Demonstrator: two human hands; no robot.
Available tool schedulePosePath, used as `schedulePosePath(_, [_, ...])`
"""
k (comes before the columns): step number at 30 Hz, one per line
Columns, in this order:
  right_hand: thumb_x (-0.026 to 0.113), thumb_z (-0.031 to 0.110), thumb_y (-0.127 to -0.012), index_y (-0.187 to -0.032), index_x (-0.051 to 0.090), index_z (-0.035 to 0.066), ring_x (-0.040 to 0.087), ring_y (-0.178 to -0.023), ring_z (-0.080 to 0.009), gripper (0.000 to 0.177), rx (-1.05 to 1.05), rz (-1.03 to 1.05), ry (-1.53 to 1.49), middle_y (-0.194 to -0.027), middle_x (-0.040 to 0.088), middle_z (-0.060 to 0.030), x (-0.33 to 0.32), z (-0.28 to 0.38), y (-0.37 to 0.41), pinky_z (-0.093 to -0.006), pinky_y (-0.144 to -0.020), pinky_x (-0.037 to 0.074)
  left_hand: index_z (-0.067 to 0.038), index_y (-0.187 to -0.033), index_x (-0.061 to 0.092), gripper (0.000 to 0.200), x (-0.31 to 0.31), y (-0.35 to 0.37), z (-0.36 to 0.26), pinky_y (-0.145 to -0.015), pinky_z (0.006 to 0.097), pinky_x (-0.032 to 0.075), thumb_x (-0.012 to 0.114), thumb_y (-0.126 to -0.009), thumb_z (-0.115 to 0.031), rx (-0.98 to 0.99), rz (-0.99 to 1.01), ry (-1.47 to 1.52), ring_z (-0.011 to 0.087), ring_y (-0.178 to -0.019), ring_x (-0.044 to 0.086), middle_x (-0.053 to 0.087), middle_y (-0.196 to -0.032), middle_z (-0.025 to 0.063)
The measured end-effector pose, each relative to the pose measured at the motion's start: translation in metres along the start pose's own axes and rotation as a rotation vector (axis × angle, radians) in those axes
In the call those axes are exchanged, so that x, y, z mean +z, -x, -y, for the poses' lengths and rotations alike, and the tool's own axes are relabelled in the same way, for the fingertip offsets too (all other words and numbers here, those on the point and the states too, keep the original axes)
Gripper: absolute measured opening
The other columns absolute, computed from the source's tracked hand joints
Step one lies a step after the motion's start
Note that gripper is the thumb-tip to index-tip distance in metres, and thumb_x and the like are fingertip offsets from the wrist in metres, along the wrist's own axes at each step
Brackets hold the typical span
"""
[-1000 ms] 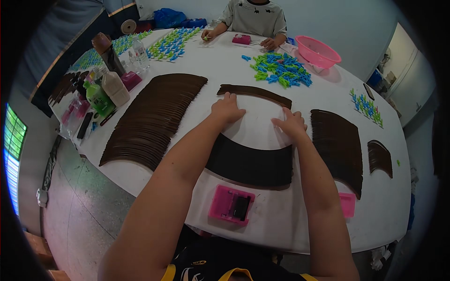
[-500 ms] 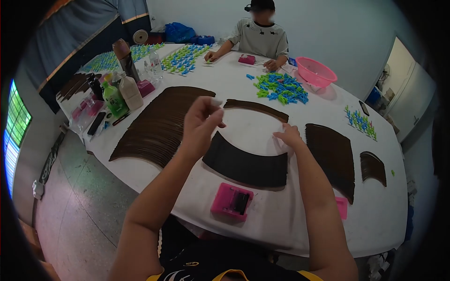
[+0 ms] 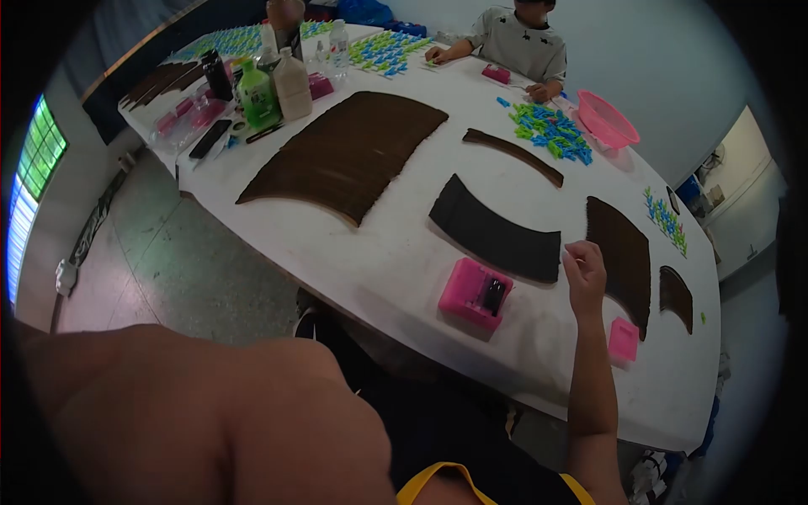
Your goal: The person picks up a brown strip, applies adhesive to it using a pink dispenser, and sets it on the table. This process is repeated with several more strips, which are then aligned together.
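Note:
My right hand (image 3: 583, 273) is just past the right end of a curved black sheet (image 3: 497, 227), fingers curled together; whether anything small is in them is hidden. My left arm or hand (image 3: 227, 412) fills the lower left, very close to the camera, and its fingers cannot be made out. In front of the black sheet stands a pink block (image 3: 473, 292) with a black part set in it. Beyond it lies a thin curved brown strip (image 3: 515, 155). A wide brown ribbed panel (image 3: 349, 156) is to the left, and another brown panel (image 3: 621, 257) is right behind my right hand.
A small brown piece (image 3: 676, 299) and a pink tray (image 3: 624, 340) lie at the right. Blue and green clips (image 3: 551, 132) are heaped near a pink basket (image 3: 608, 119). Bottles (image 3: 258, 97) stand at left. Across the white table (image 3: 379, 261) sits another person (image 3: 520, 46).
My left hand has left the space above the sheets and come up close to the camera. My right hand has drawn nearer to me, its fingers now curled. The view has shifted and tilted.

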State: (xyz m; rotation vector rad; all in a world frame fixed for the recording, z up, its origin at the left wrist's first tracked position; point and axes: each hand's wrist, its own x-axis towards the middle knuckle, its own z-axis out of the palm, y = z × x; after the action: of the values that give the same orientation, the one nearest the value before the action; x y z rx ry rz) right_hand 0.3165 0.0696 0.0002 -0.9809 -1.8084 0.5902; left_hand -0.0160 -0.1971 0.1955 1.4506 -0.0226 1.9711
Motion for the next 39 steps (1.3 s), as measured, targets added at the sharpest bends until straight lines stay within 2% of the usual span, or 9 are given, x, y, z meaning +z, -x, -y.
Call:
schedulePosePath(5, [0.07,0.0,-0.095,-0.099,0.07,-0.002,0.063,-0.089,-0.0144,0.005,-0.068,-0.112,0.135,-0.106,0.064,-0.0088,0.001,0.005,0.052,-0.0276,-0.08,0.054,-0.002,-0.099,0.056,0.027,0.01,0.009,0.009,-0.069,0.0304,0.052,0.054,-0.104,-0.028,-0.035,-0.09,0.037,0.0149,-0.077,0.053,0.048,-0.084,0.0043])
schedulePosePath(7, [0.071,-0.001,-0.093,-0.098,0.07,-0.002,0.063,-0.088,-0.015,0.005,-0.076,-0.102,0.206,-0.105,0.065,-0.0092,0.004,0.015,0.066,-0.0278,-0.079,0.053,-0.002,-0.099,0.056,0.027,0.001,0.031,-0.022,-0.069,0.0304,0.052,0.054,-0.104,-0.028,-0.048,-0.118,0.056,0.0149,-0.077,0.053,0.048,-0.083,0.0043])
schedulePosePath(11, [0.072,-0.004,-0.091,-0.096,0.069,-0.002,0.062,-0.084,-0.0166,0.006,-0.163,-0.103,0.285,-0.103,0.065,-0.0103,0.018,0.018,0.074,-0.028,-0.076,0.052,-0.001,-0.099,0.056,0.026,0.0,0.039,-0.029,-0.067,0.0305,0.052,0.054,-0.105,-0.027,-0.069,-0.132,0.085,0.0149,-0.075,0.053,0.048,-0.082,0.0042])
schedulePosePath(33, [0.071,-0.005,-0.09,-0.094,0.069,-0.003,0.061,-0.079,-0.0162,0.005,-0.11,-0.162,0.231,-0.102,0.065,-0.0114,0.032,0.006,0.087,-0.0286,-0.072,0.052,0.002,-0.098,0.056,0.025,0.013,0.031,0.015,-0.061,0.0308,0.053,0.05,-0.106,-0.021,-0.177,-0.149,0.335,0.0151,-0.066,0.052,0.048,-0.075,0.0038])
schedulePosePath(37, [0.071,-0.005,-0.09,-0.094,0.069,-0.003,0.061,-0.078,-0.016,0.005,-0.123,-0.159,0.216,-0.102,0.065,-0.0112,0.031,0.005,0.087,-0.0285,-0.072,0.052,0.003,-0.098,0.056,0.025,0.005,0.031,0.002,-0.06,0.0308,0.053,0.049,-0.107,-0.02,-0.179,-0.159,0.38,0.0151,-0.065,0.052,0.048,-0.074,0.0037])
schedulePosePath(39, [0.071,-0.005,-0.09,-0.094,0.069,-0.003,0.061,-0.078,-0.016,0.005,-0.116,-0.156,0.207,-0.102,0.065,-0.0112,0.034,0.005,0.087,-0.0285,-0.072,0.052,0.003,-0.098,0.056,0.025,0.009,0.024,0.025,-0.059,0.0308,0.053,0.049,-0.107,-0.02,-0.177,-0.169,0.393,0.0152,-0.064,0.052,0.048,-0.073,0.0037])
